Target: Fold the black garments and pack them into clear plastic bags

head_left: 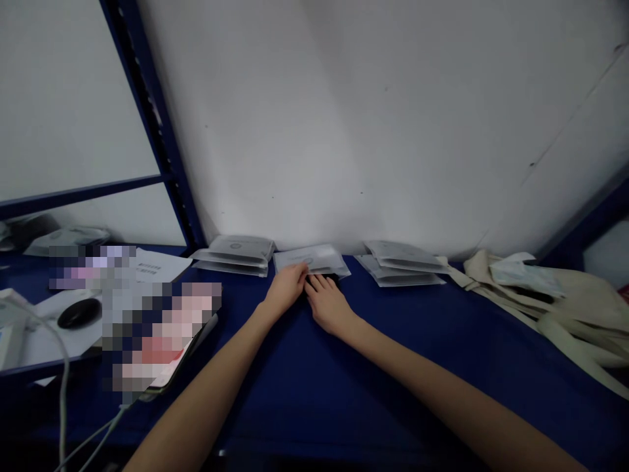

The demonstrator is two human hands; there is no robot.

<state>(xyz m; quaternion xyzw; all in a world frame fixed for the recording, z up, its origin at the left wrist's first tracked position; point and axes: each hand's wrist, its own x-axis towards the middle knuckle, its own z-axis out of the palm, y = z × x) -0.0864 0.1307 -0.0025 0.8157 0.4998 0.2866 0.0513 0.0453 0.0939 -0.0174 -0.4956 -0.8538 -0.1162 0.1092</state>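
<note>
Whitish packet sits on our blue worktop, up nr the pale wall. Our L hand is at packet's near edge, fingers bunched; can't tell if they pinch it. Our R hand lies palm-down just nearer us than packet, fingers a bit spread, partly over a black item. L of packet: 1 packet stack. R of packet: another stack, then beige cloth.

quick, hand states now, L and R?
Left hand: fingers bent at near edge of middle packet; grip can't be told.
Right hand: open, fingers spread, beside dark item.
</note>
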